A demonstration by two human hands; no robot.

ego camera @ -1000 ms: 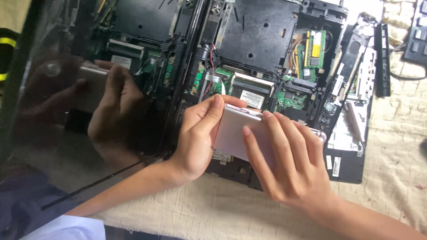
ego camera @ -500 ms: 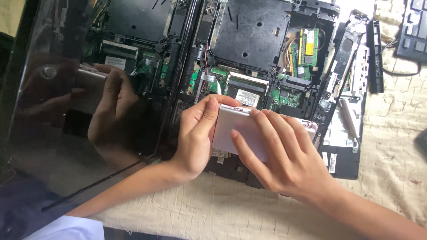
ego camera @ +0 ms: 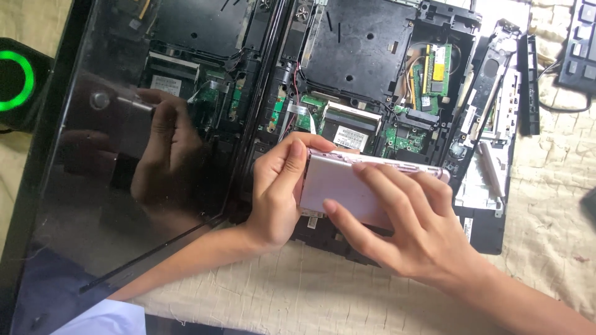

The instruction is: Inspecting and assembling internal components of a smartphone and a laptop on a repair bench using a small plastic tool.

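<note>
Cloth-covered table (ego camera: 310, 298): silver drive (ego camera: 338, 186) between both hands' fingers (ego camera: 379, 186).

Soft, even daylight fills the scene; shadows under the hands are faint and short. The glossy dark screen (ego camera: 124, 186) mirrors a hand and the laptop's innards; a green ring light (ego camera: 13, 80) glows at far left. Focus is fairly sharp; the top right corner washes out pale.

Bare cloth (ego camera: 298, 298) below; opened laptop (ego camera: 372, 56) ahead
</note>
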